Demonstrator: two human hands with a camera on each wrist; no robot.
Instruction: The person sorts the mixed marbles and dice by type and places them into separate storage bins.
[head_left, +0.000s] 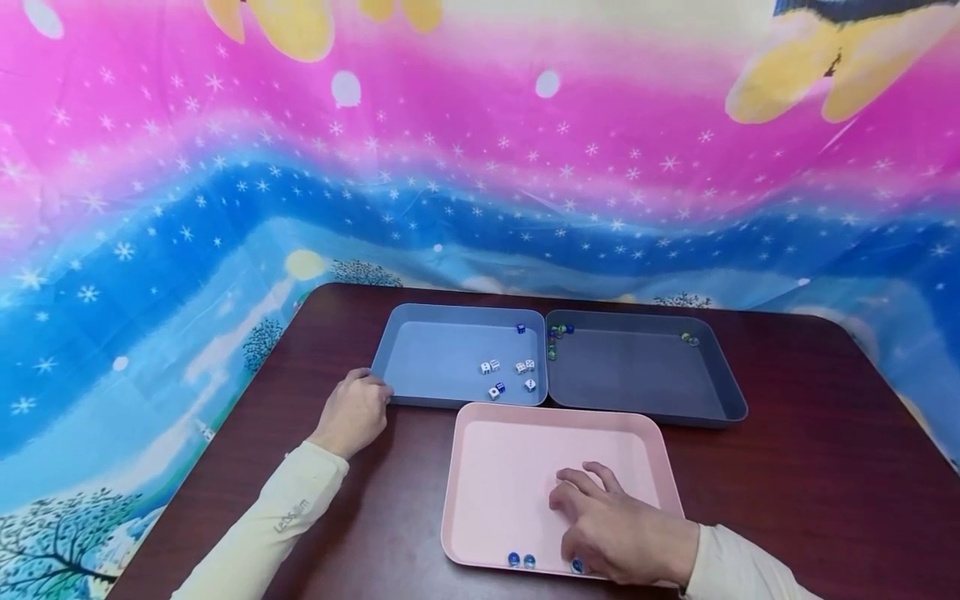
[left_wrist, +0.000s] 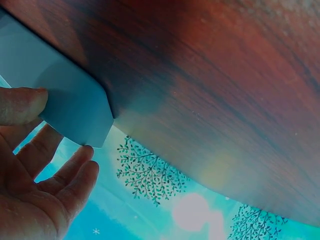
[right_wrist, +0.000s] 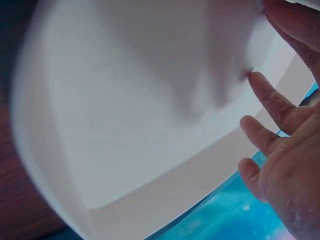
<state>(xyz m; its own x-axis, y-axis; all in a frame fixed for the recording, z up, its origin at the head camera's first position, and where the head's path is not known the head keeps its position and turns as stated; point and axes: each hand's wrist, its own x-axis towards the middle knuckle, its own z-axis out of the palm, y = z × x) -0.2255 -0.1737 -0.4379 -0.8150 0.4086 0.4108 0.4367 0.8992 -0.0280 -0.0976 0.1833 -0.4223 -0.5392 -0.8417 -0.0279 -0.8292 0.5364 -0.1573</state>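
Note:
My left hand (head_left: 354, 410) grips the front left corner of the blue tray (head_left: 420, 350); in the left wrist view its thumb lies against the tray wall (left_wrist: 75, 105), with the fingers on the rim's other side. Several white dice (head_left: 530, 385) and a few blue dice (head_left: 521, 328) lie in that tray. Over the front right part of the pink tray (head_left: 495, 475) is my right hand (head_left: 622, 533), its fingers spread and slightly bent. Beside its thumb sits a blue marble (head_left: 577, 566), partly hidden. Two more blue marbles (head_left: 529, 562) lie along the tray's front wall.
A dark grey tray (head_left: 630, 375) stands against the blue tray's right side. Several coloured marbles (head_left: 553, 342) lie at its left end, and a few greenish ones (head_left: 688, 338) at its right. Behind the brown table (head_left: 810, 467) hangs a patterned cloth (head_left: 480, 167).

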